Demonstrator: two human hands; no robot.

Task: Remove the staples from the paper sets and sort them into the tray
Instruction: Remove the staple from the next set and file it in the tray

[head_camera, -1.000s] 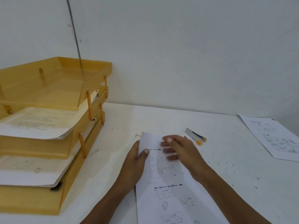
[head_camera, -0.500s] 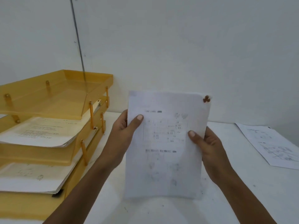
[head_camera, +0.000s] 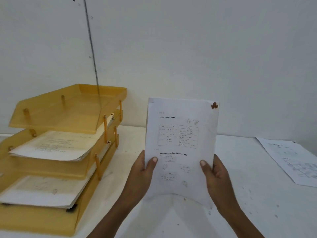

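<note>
A second ago we had the paper set (head_camera: 181, 143) lying flat on the table with both hands on top of it. Now it stands upright in the air, printed side toward us, just right of the middle of the view. Half a second ago we held it about halfway up its sides; now our grip sits lower on each long edge. The left hand (head_camera: 142, 176) pinches the left edge at about 8 o'clock on the sheet, thumb on the front and fingers behind. The right hand (head_camera: 216, 177) pinches the right edge at about 4 o'clock in the same way. A brown rust mark (head_camera: 214, 105) shows at the sheet's 1 o'clock corner. The bottom edge bows slightly.

The white table (head_camera: 257, 194) is speckled with small dark spots. At 9 o'clock stands the amber three-tier tray (head_camera: 109, 91). A stack of papers (head_camera: 56, 146) fills its middle tier and another stack (head_camera: 42, 191) its bottom tier, both overhanging the front edge. At 3 o'clock, well apart from our hands, loose printed sheets (head_camera: 295, 160) lie flat on the table. Behind everything rises a plain pale wall (head_camera: 188, 48). A thin dark line (head_camera: 91, 48) runs down it from 11 o'clock to behind the tray.
</note>
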